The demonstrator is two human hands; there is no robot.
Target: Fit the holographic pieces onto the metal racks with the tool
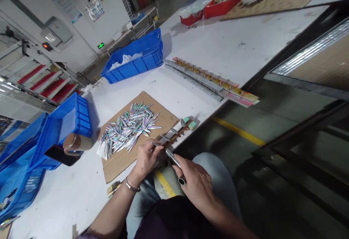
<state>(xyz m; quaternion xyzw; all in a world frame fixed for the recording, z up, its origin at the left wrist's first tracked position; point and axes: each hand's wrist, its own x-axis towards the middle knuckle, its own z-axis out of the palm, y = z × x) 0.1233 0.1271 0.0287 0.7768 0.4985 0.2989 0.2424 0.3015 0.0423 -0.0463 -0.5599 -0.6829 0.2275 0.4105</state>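
Fingers (pixel 152 150) of the left hand (pixel 144 161) are pinched shut on a thin silvery piece (pixel 156 145) at the near edge of the desk (pixel 218 46); fingers (pixel 178 166) of the right hand (pixel 196 186) are curled closed round a slim metal tool (pixel 173 158), whose tip points up toward the left hand. Both hands sit close together, just over the edge of the desk and above the person's lap.

By size, the white desk comes first, running from the near left corner away to the far right. On it, at the far side, stands a blue crate (pixel 136 59) with white material inside; two more blue crates (pixel 51 133) sit at the left edge, partly overhanging. Red trays (pixel 226 1) lie far back on the desk. A long rack (pixel 212 81) of metal strips with small clips lies aslant beyond the hands, one end reaching past the edge of the desk. A sheet of brown cardboard (pixel 128 137) lies flat just left of the hands, and on it rests a heap of shiny holographic leaf-shaped pieces (pixel 129 128). A shorter clip rack (pixel 177 132) lies beside the cardboard, right at the left hand's fingertips, with a few silvery pieces standing in it. A roll of brown tape (pixel 76 142) and a dark phone (pixel 61 155) sit by the nearer blue crates. Smallest: a bracelet (pixel 132 187) on the left wrist and a dark ring (pixel 181 181) on the right hand.
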